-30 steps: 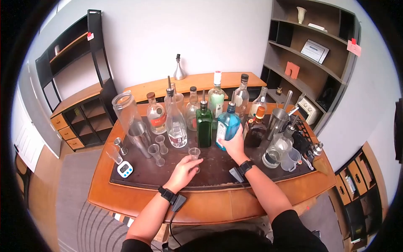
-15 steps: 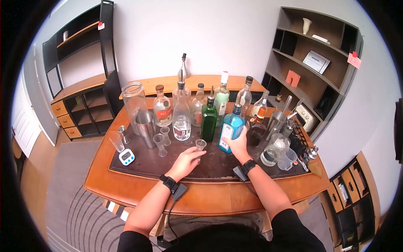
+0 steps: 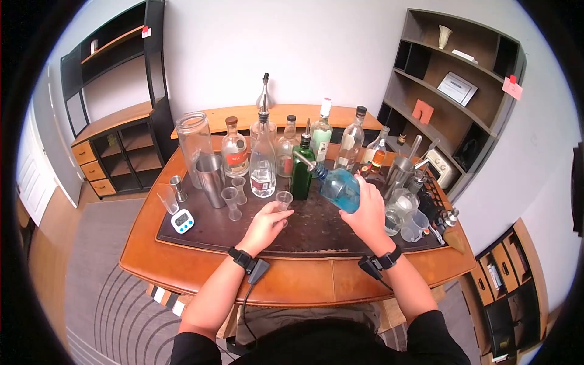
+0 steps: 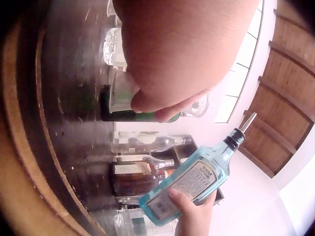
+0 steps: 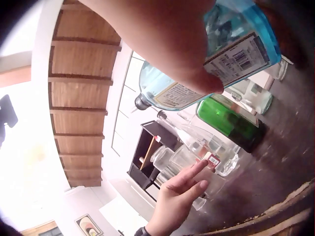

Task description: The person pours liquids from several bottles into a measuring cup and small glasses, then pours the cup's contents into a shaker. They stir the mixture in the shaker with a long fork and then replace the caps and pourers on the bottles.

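Note:
My right hand (image 3: 368, 219) grips a blue glass bottle (image 3: 340, 188) around its body, tilted with its metal pourer (image 3: 303, 159) pointing up and left. Light blue liquid shows inside it. In the left wrist view, the blue bottle (image 4: 189, 182) leans clear of the table, the other hand's thumb across its label. My left hand (image 3: 265, 227) holds a small clear jigger-shaped cup (image 3: 284, 199) by its side, upright on the dark mat. A green bottle (image 3: 300, 176) stands just behind, between the cup and the blue bottle.
Several clear bottles (image 3: 263, 167) stand behind the hands. A metal shaker (image 3: 211, 182), two small cups (image 3: 231, 204) and a white timer (image 3: 182, 221) are at the left. Glass vessels (image 3: 401, 204) and bar tools crowd the right of the table (image 3: 292, 280).
The right hand has lifted the blue bottle from the mat and tipped it leftward, its pourer now nearer the small cup. My left hand has stayed at the cup.

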A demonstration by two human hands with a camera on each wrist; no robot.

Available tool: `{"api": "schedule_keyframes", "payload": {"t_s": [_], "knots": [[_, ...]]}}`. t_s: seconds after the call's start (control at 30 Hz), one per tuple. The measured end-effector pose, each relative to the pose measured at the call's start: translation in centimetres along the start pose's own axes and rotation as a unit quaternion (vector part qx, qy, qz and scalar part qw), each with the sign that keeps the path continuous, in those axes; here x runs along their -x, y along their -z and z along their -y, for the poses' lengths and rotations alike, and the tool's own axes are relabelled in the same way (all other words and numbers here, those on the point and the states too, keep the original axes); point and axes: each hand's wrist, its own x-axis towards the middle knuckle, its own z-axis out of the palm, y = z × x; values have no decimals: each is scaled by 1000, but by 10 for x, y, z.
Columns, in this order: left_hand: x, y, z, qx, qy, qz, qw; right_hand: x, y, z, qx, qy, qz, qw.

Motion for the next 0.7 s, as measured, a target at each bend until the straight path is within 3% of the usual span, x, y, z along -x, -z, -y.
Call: {"api": "schedule_keyframes", "payload": {"t_s": [0.37, 0.47, 0.7], "knots": [[0, -1, 4, -20, -14, -16, 1000, 10, 18, -15, 142, 144, -53, 978], [1, 2, 3, -12, 19, 1, 1000, 9, 25, -16, 164, 164, -31, 972], [1, 0, 4, -10, 14, 8, 1000, -1, 33, -20, 224, 198, -3, 954]]}}
